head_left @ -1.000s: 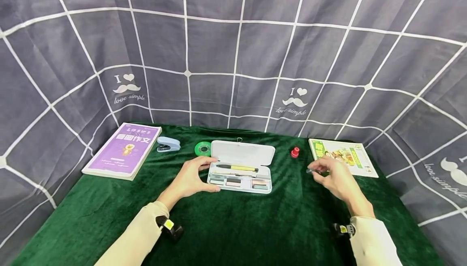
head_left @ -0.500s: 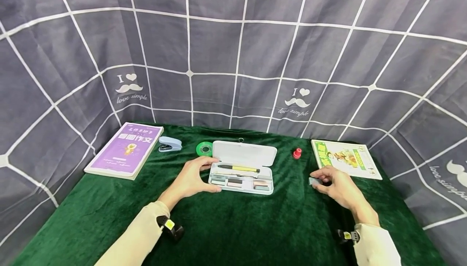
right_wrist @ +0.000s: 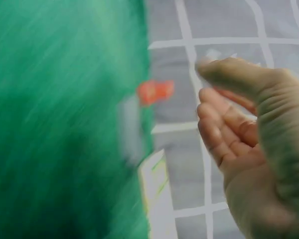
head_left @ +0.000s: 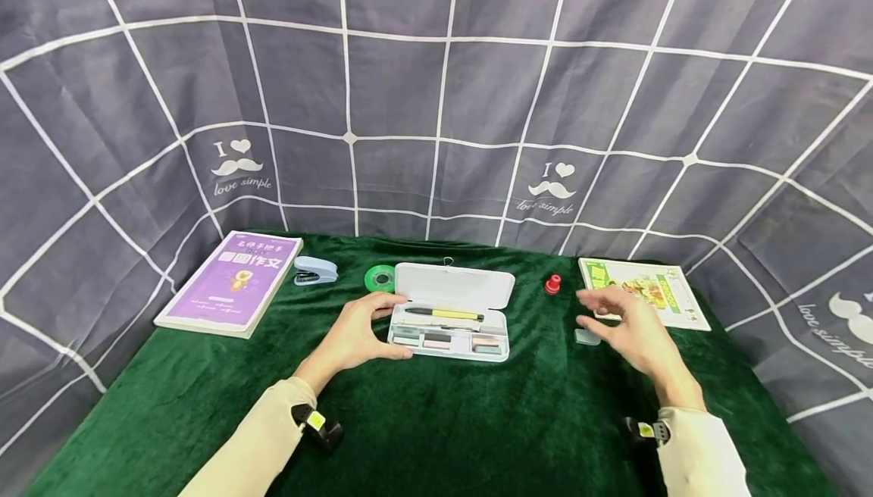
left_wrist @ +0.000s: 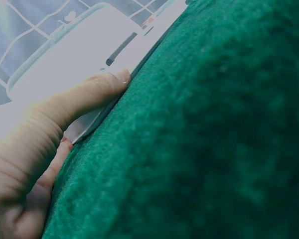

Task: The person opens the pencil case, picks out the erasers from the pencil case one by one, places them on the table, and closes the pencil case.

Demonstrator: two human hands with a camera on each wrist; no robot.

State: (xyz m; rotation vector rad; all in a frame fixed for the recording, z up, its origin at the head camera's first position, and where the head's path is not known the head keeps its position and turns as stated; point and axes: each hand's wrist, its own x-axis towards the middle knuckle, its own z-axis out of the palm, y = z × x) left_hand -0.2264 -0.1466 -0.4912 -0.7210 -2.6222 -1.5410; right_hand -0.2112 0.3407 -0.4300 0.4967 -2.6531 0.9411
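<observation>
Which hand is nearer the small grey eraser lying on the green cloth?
Right. The right hand hovers just beside the small grey eraser, not touching it; the left hand rests against the white pencil case, far off.

Pencil case [head_left: 450, 315] lies between book [head_left: 228, 290] and booklet [head_left: 643, 292].
</observation>
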